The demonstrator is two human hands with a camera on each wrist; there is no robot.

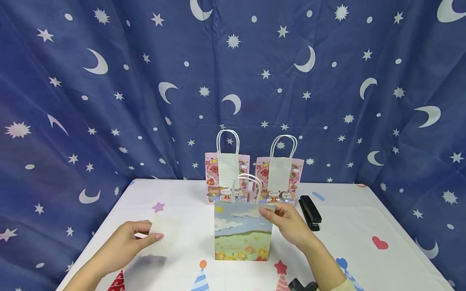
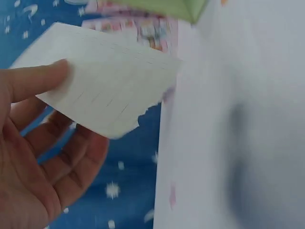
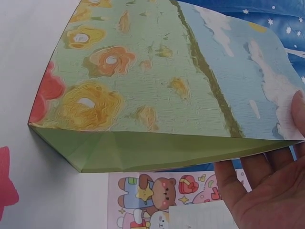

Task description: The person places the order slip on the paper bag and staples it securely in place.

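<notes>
My left hand point(image 1: 125, 246) pinches a piece of white lined paper point(image 2: 109, 76) between thumb and fingers; one edge of it is ragged, as if torn. In the head view this sheet nearly blends into the white tablecloth. Right of it, a small paper gift bag point(image 1: 243, 232) with a painted flower meadow and blue sky stands upright, white handles up. My right hand point(image 1: 289, 222) grips its upper right side, thumb on the front and fingers behind. The right wrist view shows the bag's green folded side point(image 3: 143, 150) close up.
Two pink cartoon gift bags point(image 1: 212, 178) point(image 1: 296, 178) stand behind, each with a white paper piece point(image 1: 279, 173) on its front. A black stapler point(image 1: 310, 212) lies to the right. Something black point(image 1: 302, 285) shows at the front edge by my right forearm. A blue starry curtain point(image 1: 233, 81) hangs behind.
</notes>
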